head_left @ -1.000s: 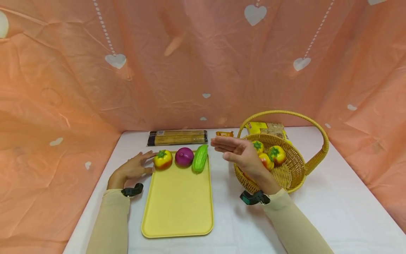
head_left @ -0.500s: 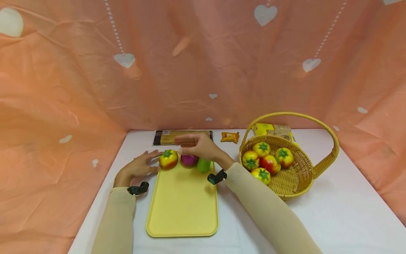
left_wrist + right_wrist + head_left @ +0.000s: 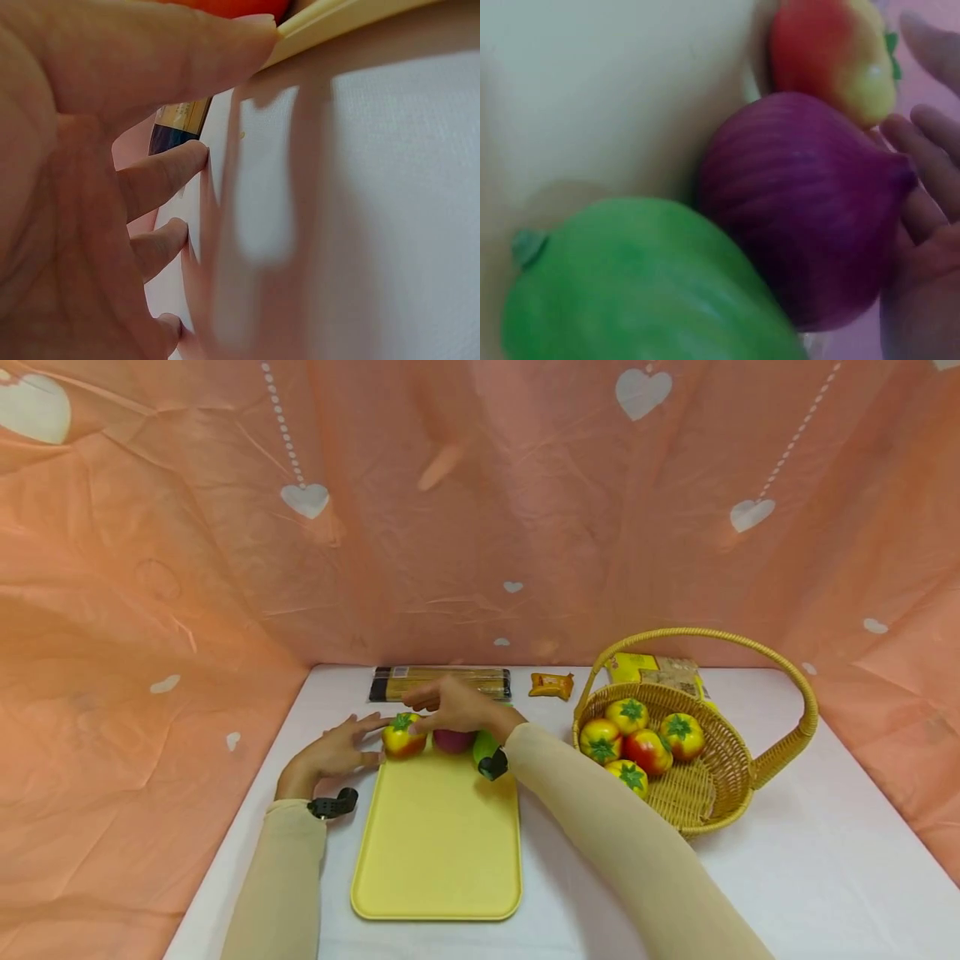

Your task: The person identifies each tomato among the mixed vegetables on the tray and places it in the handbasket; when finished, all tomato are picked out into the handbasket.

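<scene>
A toy tomato (image 3: 405, 743), a purple onion (image 3: 453, 742) and a green cucumber (image 3: 484, 747) stand in a row along the far end of a yellow tray (image 3: 435, 852). My left hand (image 3: 333, 753) rests at the tray's far left corner, fingers spread on the tablecloth; its thumb touches the tray rim (image 3: 330, 26) in the left wrist view. Over the onion reaches my right hand (image 3: 457, 706), relaxed fingers extending behind the tomato. In the right wrist view its thumb (image 3: 934, 49) stands apart from the tomato. The right hand partly hides the onion and cucumber in the head view.
A wicker basket (image 3: 723, 777) with a tall handle stands at the right, holding several toy tomatoes. Behind the tray lies a flat pack of thin sticks (image 3: 390, 685). A small orange packet (image 3: 551, 685) and a yellow bag (image 3: 652, 670) lie along the back.
My right hand has swung left from beside the basket to above the onion and close to the tomato. The left hand stays by the tray corner. The head view has shifted slightly.
</scene>
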The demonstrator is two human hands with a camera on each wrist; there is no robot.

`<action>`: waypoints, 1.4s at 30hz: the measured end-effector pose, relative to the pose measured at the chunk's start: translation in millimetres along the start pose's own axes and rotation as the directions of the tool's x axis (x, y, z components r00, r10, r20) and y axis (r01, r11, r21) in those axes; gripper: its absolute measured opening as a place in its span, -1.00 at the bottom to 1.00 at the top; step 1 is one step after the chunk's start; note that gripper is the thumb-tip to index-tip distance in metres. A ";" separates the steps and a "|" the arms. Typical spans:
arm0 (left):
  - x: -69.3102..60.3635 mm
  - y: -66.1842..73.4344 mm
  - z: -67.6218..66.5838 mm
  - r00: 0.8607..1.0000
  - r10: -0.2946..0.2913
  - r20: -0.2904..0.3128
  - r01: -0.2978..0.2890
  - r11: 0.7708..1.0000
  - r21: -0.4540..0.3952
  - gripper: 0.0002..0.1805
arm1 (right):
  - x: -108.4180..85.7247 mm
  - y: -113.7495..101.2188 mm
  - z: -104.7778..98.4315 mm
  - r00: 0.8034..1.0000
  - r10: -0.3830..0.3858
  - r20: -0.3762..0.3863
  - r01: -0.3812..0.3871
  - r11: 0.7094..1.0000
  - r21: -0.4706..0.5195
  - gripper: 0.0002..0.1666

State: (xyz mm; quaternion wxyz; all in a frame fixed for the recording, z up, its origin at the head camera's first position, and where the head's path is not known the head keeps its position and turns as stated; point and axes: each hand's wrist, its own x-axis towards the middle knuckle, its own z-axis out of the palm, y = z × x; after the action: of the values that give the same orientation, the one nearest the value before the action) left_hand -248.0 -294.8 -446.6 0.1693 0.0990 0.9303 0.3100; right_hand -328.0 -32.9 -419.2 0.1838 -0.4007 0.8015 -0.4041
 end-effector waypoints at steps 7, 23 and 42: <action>-1.2 0.4 -0.6 1.000 0.020 -0.002 -0.020 1.000 -0.010 -0.16 | 8.4 -1.1 5.5 0.999 -0.004 0.035 0.014 0.961 -0.275 -0.25; -4.7 2.5 0.1 0.997 -0.071 0.004 0.071 0.995 -0.064 -0.04 | 5.6 -11.7 15.4 0.999 -0.042 -0.020 0.037 0.977 -0.211 -0.26; -3.6 3.3 0.7 1.000 -0.008 -0.005 0.008 0.999 -0.043 -0.20 | -144.2 -44.3 -0.3 0.974 -0.036 -0.222 0.132 0.890 0.435 -0.34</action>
State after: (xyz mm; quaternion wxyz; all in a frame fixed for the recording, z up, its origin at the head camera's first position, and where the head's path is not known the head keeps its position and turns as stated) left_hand -244.1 -292.9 -444.2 0.1702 0.0909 0.9242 0.3297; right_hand -218.2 65.7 -388.0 0.1683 -0.3377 0.6835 -0.6249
